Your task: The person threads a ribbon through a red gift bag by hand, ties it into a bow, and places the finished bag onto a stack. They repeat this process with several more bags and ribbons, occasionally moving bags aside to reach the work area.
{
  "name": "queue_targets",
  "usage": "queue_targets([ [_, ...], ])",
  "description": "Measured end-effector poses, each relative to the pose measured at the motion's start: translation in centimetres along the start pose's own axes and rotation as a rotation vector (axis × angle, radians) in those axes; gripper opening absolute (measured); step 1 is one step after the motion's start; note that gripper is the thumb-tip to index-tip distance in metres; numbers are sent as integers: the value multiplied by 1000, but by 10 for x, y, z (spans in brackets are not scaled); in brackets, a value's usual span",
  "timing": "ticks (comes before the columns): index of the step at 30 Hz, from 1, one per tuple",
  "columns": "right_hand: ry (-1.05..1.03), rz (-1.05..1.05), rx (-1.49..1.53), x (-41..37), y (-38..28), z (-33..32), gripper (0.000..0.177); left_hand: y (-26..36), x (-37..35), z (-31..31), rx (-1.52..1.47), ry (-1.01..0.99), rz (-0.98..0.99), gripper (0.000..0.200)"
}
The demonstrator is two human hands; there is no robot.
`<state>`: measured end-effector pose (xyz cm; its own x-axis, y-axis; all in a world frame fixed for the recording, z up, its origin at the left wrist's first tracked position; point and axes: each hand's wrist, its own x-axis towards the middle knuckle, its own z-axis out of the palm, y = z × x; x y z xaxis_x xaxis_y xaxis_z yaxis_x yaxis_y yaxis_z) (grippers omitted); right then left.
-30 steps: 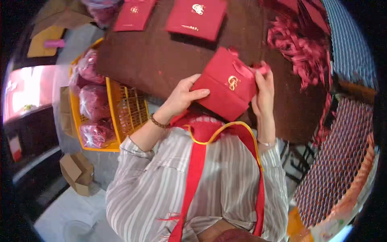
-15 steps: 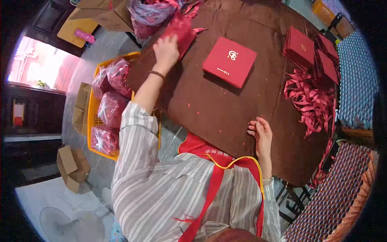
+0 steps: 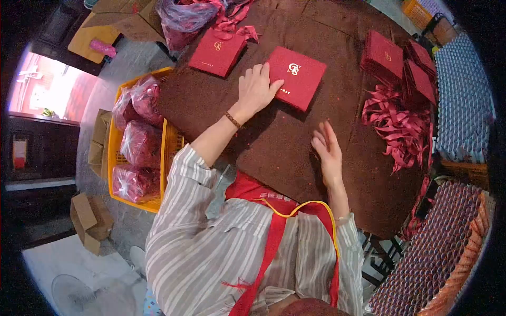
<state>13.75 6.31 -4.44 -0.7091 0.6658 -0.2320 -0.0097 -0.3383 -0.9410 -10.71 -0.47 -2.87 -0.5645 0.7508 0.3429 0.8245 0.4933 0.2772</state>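
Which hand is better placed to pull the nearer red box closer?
Probably the left: the left hand touches the nearer red box at its edge, thumb on the lid, while the right hand is open, apart from it.

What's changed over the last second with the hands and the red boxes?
The left hand came back from the plastic bag and now rests on the edge of the red box. A second red box lies where it reached. The right hand, empty, shifted slightly forward. The ribbon pile and yellow crate stayed put.
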Motion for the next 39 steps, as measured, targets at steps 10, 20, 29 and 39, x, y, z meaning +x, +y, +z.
queue_targets([
  [10,-118,-226,-478,38,-24,27,80,41,-17,1,86,264,124,44],
  [20,201,-301,-640,-34,-33,-15,73,100,-57,-14,-466,259,277,37],
  [29,237,-273,-933,-92,-29,-43,62,128,-92,-10,-445,126,327,34],
  [39,545,-198,-984,-88,-12,-89,67,127,-118,12,-617,-254,269,30],
])
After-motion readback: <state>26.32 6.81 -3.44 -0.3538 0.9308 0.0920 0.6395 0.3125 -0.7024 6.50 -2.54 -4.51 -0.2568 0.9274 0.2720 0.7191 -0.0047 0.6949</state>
